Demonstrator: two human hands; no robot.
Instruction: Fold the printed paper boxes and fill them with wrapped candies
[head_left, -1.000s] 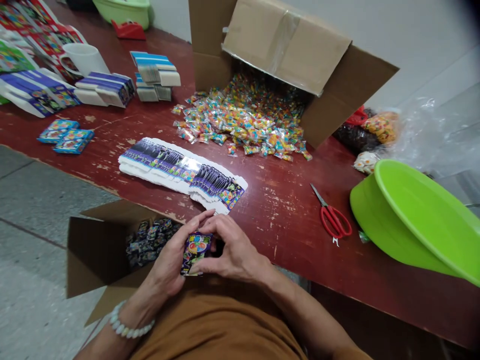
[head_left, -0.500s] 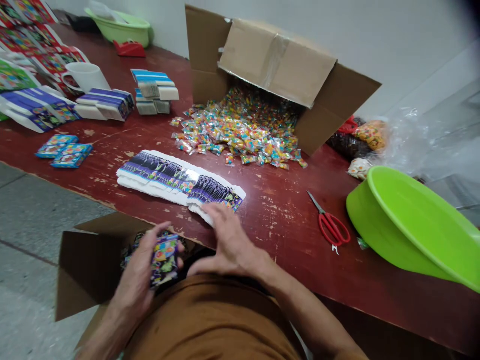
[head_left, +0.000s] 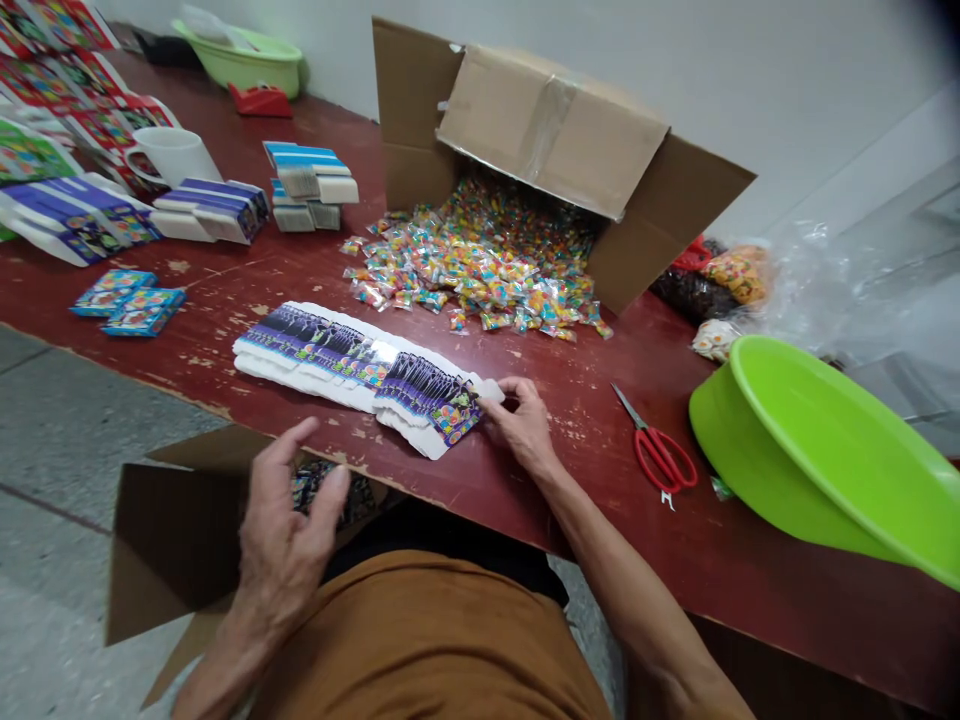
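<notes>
A fanned row of flat purple cartons (head_left: 322, 345) with white flaps lies along the near side of the red table. At its right end, my right hand (head_left: 529, 430) pinches the white flap of the end carton (head_left: 459, 412) between thumb and fingers. My left hand (head_left: 281, 545) is open, thumb and fingers apart, and nothing shows in it. It hovers over an open cardboard box (head_left: 176, 550) below the table edge. Dark printed boxes (head_left: 322, 488) show inside that box, partly hidden by the hand.
Wrapped candies (head_left: 480, 270) spill from a large tipped carton (head_left: 555, 130) at the back. Red-handled scissors (head_left: 660, 455) and a green basin (head_left: 720, 420) are to the right. Leftward stand blue packs (head_left: 142, 310), carton stacks (head_left: 217, 205) and a white mug (head_left: 176, 155).
The small printed box has left my left hand, whose fingers have spread. My right hand has moved right and taken hold of the end carton's flap.
</notes>
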